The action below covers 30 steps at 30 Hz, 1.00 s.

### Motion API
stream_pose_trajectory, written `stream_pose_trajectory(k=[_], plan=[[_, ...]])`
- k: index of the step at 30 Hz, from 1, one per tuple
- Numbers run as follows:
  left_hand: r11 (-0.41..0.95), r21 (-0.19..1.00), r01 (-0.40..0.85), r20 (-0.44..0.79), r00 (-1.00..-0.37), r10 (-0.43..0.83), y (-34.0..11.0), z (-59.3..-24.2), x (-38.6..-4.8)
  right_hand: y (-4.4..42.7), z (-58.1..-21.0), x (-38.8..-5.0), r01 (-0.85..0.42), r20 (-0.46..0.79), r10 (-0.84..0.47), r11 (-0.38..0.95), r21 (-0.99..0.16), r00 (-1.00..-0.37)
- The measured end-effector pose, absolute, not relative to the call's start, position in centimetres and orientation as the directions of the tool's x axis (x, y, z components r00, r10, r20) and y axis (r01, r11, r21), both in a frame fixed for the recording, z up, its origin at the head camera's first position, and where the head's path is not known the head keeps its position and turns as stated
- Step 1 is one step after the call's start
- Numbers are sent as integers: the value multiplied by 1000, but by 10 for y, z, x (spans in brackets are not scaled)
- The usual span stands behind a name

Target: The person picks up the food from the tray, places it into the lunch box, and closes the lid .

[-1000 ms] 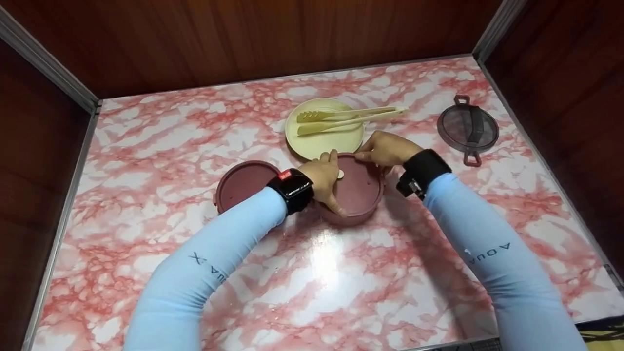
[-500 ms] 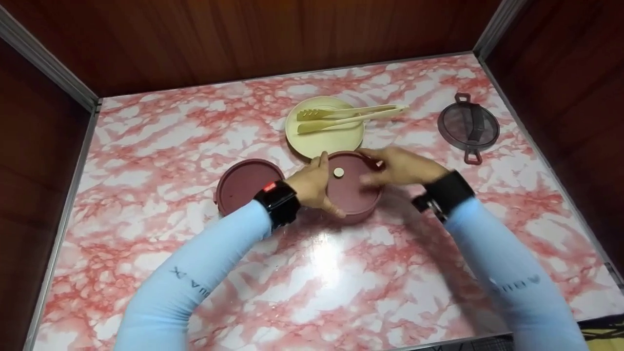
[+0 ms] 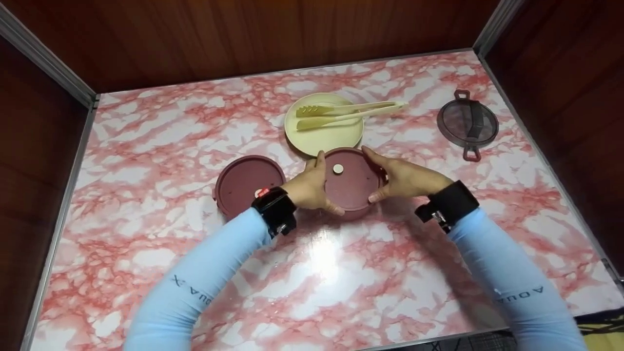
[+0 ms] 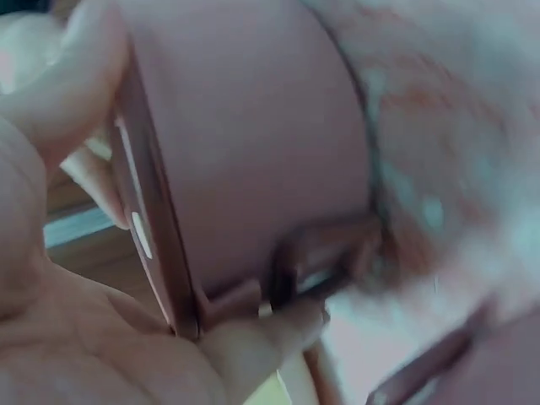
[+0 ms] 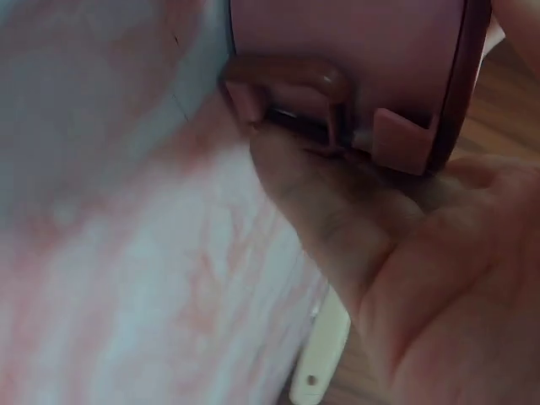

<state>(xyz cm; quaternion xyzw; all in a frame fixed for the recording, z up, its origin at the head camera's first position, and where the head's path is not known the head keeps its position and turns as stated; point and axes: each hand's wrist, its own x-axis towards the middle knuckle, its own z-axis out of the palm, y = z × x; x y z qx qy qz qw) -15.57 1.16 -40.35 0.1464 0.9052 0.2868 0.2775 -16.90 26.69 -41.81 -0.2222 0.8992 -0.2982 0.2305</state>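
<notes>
A round maroon lidded container (image 3: 350, 187) with a white button (image 3: 338, 169) on its lid stands at the middle of the table. My left hand (image 3: 306, 189) holds its left side, thumb at the near rim and fingers toward the far rim. On the opposite side, my right hand (image 3: 408, 176) grips the edge with its thumb on the lid's rim. In the left wrist view a finger lies against a loop handle (image 4: 325, 245) below a lid tab. The right wrist view has my fingers under another loop handle (image 5: 287, 71) beside a lid tab (image 5: 402, 142).
A second maroon lidded container (image 3: 243, 178) stands left, partly behind my left wrist. Behind the held one is a cream plate (image 3: 321, 142) bearing cream tongs (image 3: 341, 116). At the right lies a dark see-through lid (image 3: 456, 124) with two loop handles. Wooden walls enclose the table.
My right hand has come from the far right rim down to the container's right side, its grip wider. My left hand has slid slightly left, uncovering the white button. The container stays put.
</notes>
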Motion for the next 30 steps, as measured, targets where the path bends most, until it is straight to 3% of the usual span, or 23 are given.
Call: stream_pose_trajectory(k=[3,9,13,20,26,30], plan=[[745,664,66,-385,-824,416,11,-408,-149,276,-428,-164,-211,-225,-527,643,-736,-820],[598,801,-38,-294,-895,336,8,-425,-130,281,-445,-151,-34,-144,-364,441,-897,-920],[518,853,-60,-219,-942,253,6,-442,-121,273,-450,-144,-13,-119,-256,460,-888,-959],[388,917,-95,-177,-967,181,7,-458,-110,262,-453,-134,-31,-71,-175,522,-852,-982],[313,946,-81,-143,-973,181,9,-467,-107,259,-456,-128,-59,-51,-172,578,-814,-984],[257,962,-95,-141,-976,164,9,-466,-106,260,-455,-121,-62,-81,-246,524,-849,-966]])
